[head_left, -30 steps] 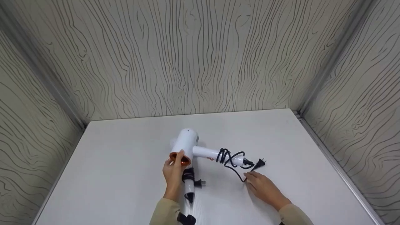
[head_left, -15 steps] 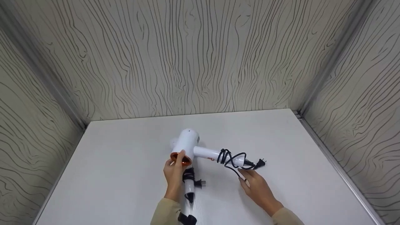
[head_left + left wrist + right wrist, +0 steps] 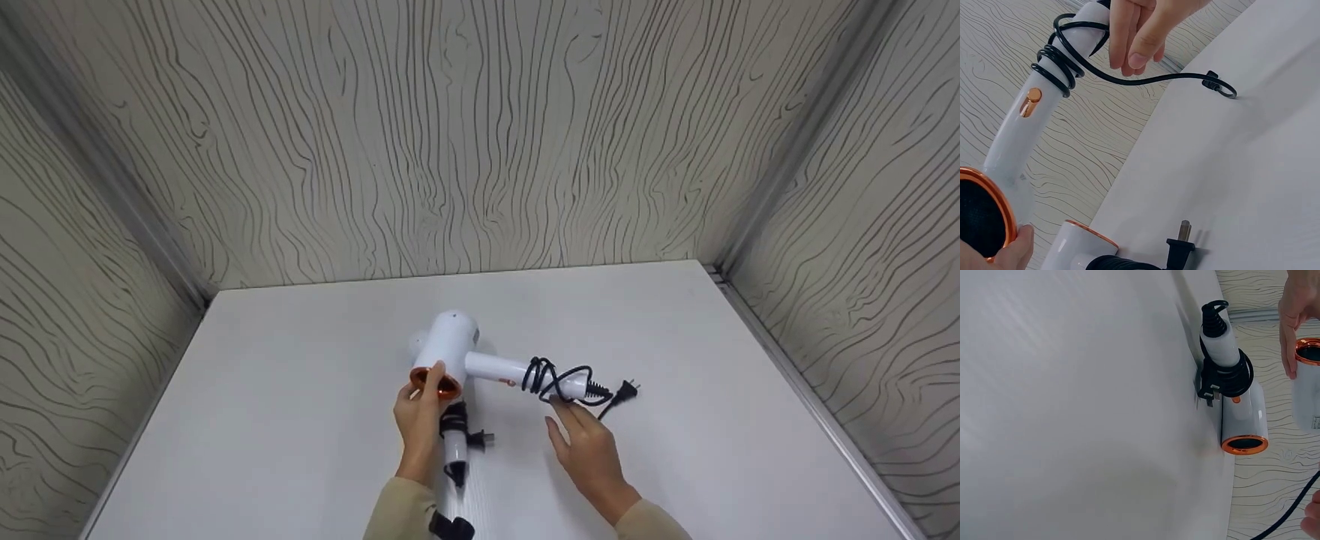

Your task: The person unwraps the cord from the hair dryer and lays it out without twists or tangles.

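Observation:
My left hand grips a white hair dryer by its copper-rimmed end, thumb over the rim. The dryer's handle points right, with a black cord wound around it. Close below the handle's end is my right hand, its fingertips right at the cord loops and its thumb apart from the fingers. In the left wrist view those fingers hang loosely beside the handle, and a length of cord runs below them to the plug.
A second white hair dryer lies on the white table under the held one, its cord bundled around the handle and its plug sticking out. Wood-patterned panels enclose the table at the back and sides.
My right hand has moved left along the cord, from near the plug to under the handle's end, and its thumb has spread. The left hand and dryer have hardly moved.

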The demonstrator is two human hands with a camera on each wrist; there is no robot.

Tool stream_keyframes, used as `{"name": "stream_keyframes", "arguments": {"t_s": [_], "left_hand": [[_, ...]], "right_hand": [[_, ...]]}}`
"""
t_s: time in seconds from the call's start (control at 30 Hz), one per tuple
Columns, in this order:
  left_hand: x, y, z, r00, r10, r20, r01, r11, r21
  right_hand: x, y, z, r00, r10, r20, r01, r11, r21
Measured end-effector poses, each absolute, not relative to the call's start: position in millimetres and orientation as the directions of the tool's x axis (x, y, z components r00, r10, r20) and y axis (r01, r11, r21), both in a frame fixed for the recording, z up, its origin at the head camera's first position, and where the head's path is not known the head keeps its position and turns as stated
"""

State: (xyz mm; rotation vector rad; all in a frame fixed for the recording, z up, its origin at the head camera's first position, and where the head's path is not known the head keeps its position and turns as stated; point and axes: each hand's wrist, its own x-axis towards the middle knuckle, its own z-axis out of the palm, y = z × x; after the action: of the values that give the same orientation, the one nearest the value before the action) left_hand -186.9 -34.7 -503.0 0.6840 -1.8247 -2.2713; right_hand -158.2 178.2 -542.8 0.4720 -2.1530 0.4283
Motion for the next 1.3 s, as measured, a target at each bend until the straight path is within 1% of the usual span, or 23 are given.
{"name": "stream_keyframes", "arguments": {"t_s": [0.27, 0.47, 0.73, 1.0, 1.3], "left_hand": [[-186, -33, -505, -0.882, -0.381, -0.276, -0.192, -0.245, 0.950], [-186, -32, -506, -0.887, -0.371, -0.276, -0.182, -0.269, 0.946], [-188, -36, -503, -0.880, -0.383, -0.282, -0.180, -0.280, 0.943], [-190, -39, -499, -0.858, -0.416, -0.303, -0.187, -0.296, 0.937], [-190, -44, -500, -0.850, -0.440, -0.288, -0.178, -0.273, 0.945]], "right_hand": [[-166, 165, -543, -0.474, -0.060, 0.878, -0.444, 0.878, -0.179], [-169, 163, -543, -0.448, -0.021, 0.894, -0.443, 0.873, -0.202], [-161, 166, -542, -0.481, -0.032, 0.876, -0.473, 0.851, -0.229], [-151, 174, -541, -0.526, -0.018, 0.850, -0.469, 0.840, -0.272], [-145, 187, -537, -0.541, 0.027, 0.840, -0.465, 0.823, -0.326]]}}
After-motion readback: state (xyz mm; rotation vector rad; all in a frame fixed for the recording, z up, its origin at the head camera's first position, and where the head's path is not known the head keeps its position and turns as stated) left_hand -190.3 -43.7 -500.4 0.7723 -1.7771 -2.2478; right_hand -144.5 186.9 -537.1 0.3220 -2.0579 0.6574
